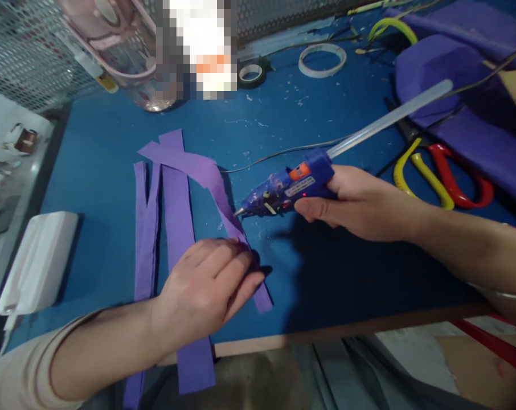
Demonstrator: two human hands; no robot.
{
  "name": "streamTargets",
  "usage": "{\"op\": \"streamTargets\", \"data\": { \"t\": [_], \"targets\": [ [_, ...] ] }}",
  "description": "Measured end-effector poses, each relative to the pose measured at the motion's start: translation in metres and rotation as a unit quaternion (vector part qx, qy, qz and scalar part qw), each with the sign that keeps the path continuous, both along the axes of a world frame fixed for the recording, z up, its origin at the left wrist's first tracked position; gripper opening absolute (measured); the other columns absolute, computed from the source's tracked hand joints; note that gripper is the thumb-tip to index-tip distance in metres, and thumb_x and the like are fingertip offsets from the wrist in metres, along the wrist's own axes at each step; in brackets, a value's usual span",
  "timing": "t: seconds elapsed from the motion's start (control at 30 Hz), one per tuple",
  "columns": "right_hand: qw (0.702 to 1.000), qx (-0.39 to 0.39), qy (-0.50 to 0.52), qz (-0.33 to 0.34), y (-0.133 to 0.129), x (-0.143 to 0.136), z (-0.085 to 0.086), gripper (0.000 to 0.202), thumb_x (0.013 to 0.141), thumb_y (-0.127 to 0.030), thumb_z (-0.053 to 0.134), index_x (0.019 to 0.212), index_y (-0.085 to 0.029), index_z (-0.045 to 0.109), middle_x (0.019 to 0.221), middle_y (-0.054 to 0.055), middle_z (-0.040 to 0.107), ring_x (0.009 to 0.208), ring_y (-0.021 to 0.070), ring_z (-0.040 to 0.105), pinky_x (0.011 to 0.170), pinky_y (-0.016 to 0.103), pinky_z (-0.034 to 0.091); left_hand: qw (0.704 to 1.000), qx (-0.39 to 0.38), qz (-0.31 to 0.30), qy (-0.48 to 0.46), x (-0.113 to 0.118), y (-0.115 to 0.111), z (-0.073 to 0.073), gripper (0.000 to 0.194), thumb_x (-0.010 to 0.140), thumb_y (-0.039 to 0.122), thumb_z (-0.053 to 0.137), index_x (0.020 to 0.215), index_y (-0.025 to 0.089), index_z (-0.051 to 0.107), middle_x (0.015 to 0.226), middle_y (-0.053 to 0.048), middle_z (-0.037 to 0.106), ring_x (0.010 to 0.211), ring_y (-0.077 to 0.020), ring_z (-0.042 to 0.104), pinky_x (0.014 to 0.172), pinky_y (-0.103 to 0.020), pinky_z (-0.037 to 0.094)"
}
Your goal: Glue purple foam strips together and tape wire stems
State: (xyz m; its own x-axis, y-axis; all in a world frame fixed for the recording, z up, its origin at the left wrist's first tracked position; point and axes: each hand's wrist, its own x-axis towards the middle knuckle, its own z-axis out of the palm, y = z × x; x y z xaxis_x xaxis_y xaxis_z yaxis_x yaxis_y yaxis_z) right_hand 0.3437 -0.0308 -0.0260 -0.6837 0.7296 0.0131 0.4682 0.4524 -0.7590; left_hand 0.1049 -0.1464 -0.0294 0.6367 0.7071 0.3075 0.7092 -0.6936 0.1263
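Observation:
My right hand (pixel 347 202) is wrapped round a blue hot glue gun (pixel 283 185) with a long clear glue stick (pixel 390 119) sticking out of its back. The nozzle points left and meets, or nearly meets, the edge of a curved purple strip (pixel 198 168). My left hand (pixel 211 279) pinches that strip lower down, its fingers closed over it; the strip's free end shows past the thumb. Under my left forearm lie a wider purple strip (pixel 176 210) and a narrow folded purple strip (pixel 146 245), both hanging over the table's front edge.
Scissors with red and yellow handles (pixel 463 176) lie at right, by purple material (pixel 437 74). Tape rolls (pixel 322 61) sit at the back near a pink clear bottle (pixel 130 57). A white box-shaped device (pixel 40 262) with a cable is at left. A thin cord crosses the blue table (pixel 258 131).

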Motion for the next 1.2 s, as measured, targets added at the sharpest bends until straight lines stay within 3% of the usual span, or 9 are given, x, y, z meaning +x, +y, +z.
{"op": "streamTargets", "data": {
  "t": [0.1, 0.23, 0.5, 0.83, 1.2],
  "targets": [
    [0.997, -0.054, -0.032, 0.035, 0.011, 0.010, 0.005, 0.037, 0.094, -0.049, 0.046, 0.089, -0.018, 0.064, 0.064, -0.002, 0.059, 0.053, 0.0094, 0.051, 0.054, 0.023, 0.037, 0.998, -0.032, -0.047, -0.031, 0.003, -0.015, 0.004, 0.016, 0.087, 0.019, 0.061, 0.100, 0.011, 0.067, 0.089, -0.006, 0.072, 0.087, -0.0190, 0.068, 0.081, -0.033, 0.058],
    [0.991, -0.073, -0.048, 0.102, 0.020, 0.019, 0.010, 0.039, 0.094, -0.052, 0.046, 0.080, -0.019, 0.063, 0.059, -0.004, 0.056, 0.049, 0.0080, 0.047, 0.050, 0.022, 0.035, 0.998, -0.048, -0.050, 0.004, 0.004, -0.026, 0.006, 0.023, 0.089, 0.009, 0.051, 0.107, 0.009, 0.065, 0.094, -0.010, 0.070, 0.086, -0.0207, 0.067, 0.076, -0.035, 0.059],
    [0.982, -0.041, -0.007, 0.186, 0.012, 0.011, 0.009, 0.026, 0.092, -0.037, 0.053, 0.097, -0.017, 0.068, 0.083, 0.001, 0.067, 0.074, 0.0133, 0.059, 0.067, 0.024, 0.044, 0.995, -0.025, -0.039, 0.088, 0.003, -0.028, 0.007, 0.025, 0.087, 0.006, 0.048, 0.104, 0.006, 0.067, 0.102, -0.015, 0.070, 0.092, -0.0278, 0.064, 0.078, -0.044, 0.054],
    [0.983, -0.053, 0.018, 0.176, 0.001, 0.006, 0.014, 0.018, 0.090, -0.025, 0.055, 0.094, -0.017, 0.071, 0.094, 0.001, 0.070, 0.086, 0.0140, 0.062, 0.080, 0.025, 0.046, 0.993, -0.002, -0.026, 0.119, 0.003, -0.029, 0.008, 0.025, 0.087, 0.006, 0.049, 0.102, 0.009, 0.068, 0.100, -0.010, 0.072, 0.085, -0.0238, 0.063, 0.077, -0.042, 0.044],
    [0.986, 0.035, 0.047, 0.157, 0.002, 0.006, 0.004, 0.017, 0.089, -0.025, 0.056, 0.088, -0.014, 0.068, 0.098, 0.002, 0.068, 0.084, 0.0110, 0.062, 0.074, 0.021, 0.045, 0.994, -0.002, 0.003, 0.111, 0.005, -0.027, 0.005, 0.018, 0.090, 0.010, 0.051, 0.099, 0.013, 0.067, 0.102, -0.006, 0.072, 0.094, -0.0243, 0.062, 0.087, -0.043, 0.042]
  ]
}}
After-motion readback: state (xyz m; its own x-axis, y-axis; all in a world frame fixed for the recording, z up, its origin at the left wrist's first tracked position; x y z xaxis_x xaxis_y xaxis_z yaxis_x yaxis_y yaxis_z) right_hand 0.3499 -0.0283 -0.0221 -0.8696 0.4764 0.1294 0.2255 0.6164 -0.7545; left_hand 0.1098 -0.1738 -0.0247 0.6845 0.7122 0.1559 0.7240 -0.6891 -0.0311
